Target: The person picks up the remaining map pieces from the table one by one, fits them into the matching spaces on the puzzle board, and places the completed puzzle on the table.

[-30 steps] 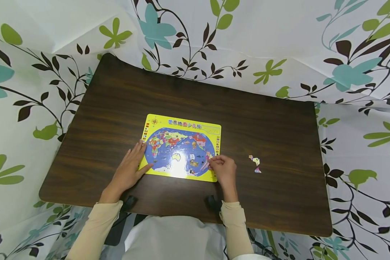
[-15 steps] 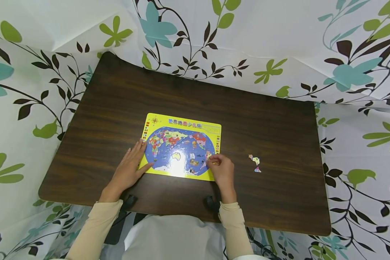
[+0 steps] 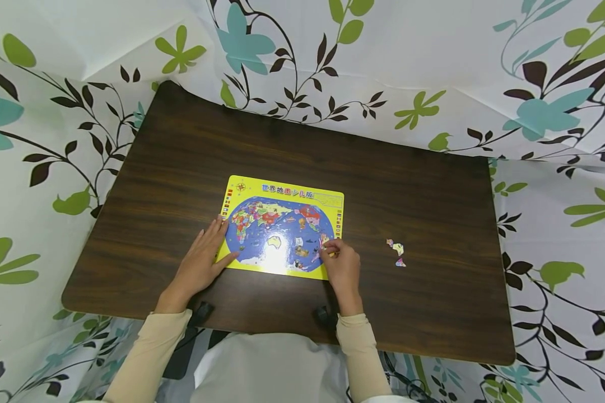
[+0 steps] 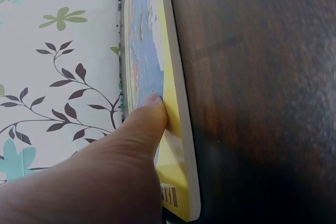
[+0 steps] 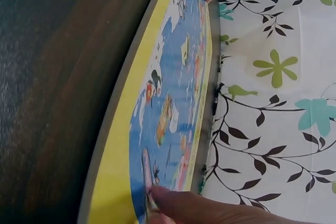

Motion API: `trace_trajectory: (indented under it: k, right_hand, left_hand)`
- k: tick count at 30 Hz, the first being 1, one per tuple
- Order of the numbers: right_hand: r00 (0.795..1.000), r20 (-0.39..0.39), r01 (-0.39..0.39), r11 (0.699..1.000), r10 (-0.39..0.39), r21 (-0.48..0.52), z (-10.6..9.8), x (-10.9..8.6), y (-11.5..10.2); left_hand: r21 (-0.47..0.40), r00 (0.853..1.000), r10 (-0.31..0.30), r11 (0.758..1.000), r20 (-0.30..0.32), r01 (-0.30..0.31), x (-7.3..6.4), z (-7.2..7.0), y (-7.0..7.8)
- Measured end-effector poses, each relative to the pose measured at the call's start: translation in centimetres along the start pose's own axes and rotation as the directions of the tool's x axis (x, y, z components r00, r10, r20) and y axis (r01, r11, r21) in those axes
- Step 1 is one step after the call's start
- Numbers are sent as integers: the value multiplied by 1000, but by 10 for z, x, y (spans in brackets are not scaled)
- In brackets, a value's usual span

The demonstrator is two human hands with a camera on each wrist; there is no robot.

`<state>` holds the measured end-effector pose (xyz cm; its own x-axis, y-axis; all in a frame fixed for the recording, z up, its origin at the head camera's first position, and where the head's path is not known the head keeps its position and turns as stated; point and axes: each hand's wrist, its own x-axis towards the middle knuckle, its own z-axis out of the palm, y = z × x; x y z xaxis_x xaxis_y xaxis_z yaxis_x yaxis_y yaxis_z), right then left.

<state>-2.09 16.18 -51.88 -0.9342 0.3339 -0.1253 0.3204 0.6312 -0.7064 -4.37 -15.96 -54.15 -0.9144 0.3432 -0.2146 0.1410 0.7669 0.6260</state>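
Note:
A yellow-bordered world map puzzle board (image 3: pixel 252 182) lies on the dark wooden table, its blue oval filled with coloured map pieces. My left hand (image 3: pixel 198 266) rests on the board's left side with fingers extended; in the left wrist view the thumb (image 4: pixel 149 116) presses on the lower border. At the board's right side, my right hand (image 3: pixel 344 268) pinches a slim pink puzzle piece (image 5: pixel 147 169) between thumb and fingertips. That piece is close over the blue sea near the right end of the oval, partly hidden by the fingers.
Several small loose puzzle pieces, including a pale yellow one (image 3: pixel 398 248) and a pink one (image 3: pixel 400 263), lie on the table (image 3: pixel 448 224) right of the board. A leaf-patterned curtain (image 3: pixel 302 56) surrounds the table's far and side edges.
My right hand has shifted slightly left over the board, still pinching the pink puzzle piece. The left hand stays in place, and the loose pieces have not moved.

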Motion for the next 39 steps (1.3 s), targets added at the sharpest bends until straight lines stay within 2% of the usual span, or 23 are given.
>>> trace_trajectory:
  k: [4,10,17,24,33,39]
  right_hand:
    - [997,-13,81,996,-82,-36,4,2,1]
    - [996,-14,85,996,-86,-39,9,2,6]
    - [989,-66,128,991,-129,-31,10,2,11]
    - [990,-64,123,992,-124,-19,11,1,14]
    - [993,-71,91,995,-94,-46,5,-18,12]
    - [992,-88,83,995,-88,-54,6,-21,9]
  left_hand:
    - [3,1000,2,1000,-1,-2,0,1,0]
    - [3,1000,6,1000,10,-6,0,2,0]
    - [10,1000,6,1000,7,-6,1,2,-1]
    - [14,1000,6,1000,1,-6,1,4,-3]
    - [13,1000,0,1000,5,0,1,2,-3]
    - [7,1000,-6,1000,-1,6,0,0,0]
